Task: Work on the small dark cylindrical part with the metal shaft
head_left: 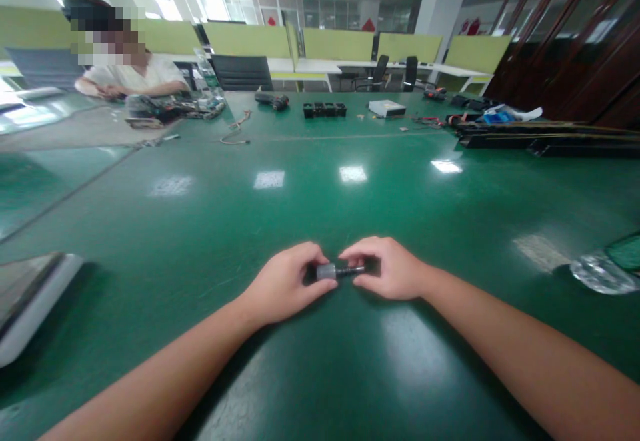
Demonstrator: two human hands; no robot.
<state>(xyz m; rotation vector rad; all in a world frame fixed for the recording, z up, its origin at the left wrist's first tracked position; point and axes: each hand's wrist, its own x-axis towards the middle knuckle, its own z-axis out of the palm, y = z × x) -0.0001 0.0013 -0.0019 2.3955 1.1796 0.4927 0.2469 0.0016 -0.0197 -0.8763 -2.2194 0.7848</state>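
A small cylindrical piece (327, 271), with a thick grey end and a thinner dark shaft, lies sideways low over the green table. My left hand (287, 282) is closed around the thick end, thumb below and fingers above. Around the shaft's metallic tip curves my right hand (393, 269), its thumb and forefinger apart with a gap beside the shaft. Whether the right fingers touch the shaft is hard to see. The other fingers of both hands are mostly hidden behind the front ones.
On the green table (310, 207), a clear plastic bottle (605, 271) lies right and a pale-edged flat object (37, 301) left. Farther back are a black block (325, 110), a silver box (387, 108), a cable (235, 135) and long black strips (550, 137). Another person (133, 74) sits far left.
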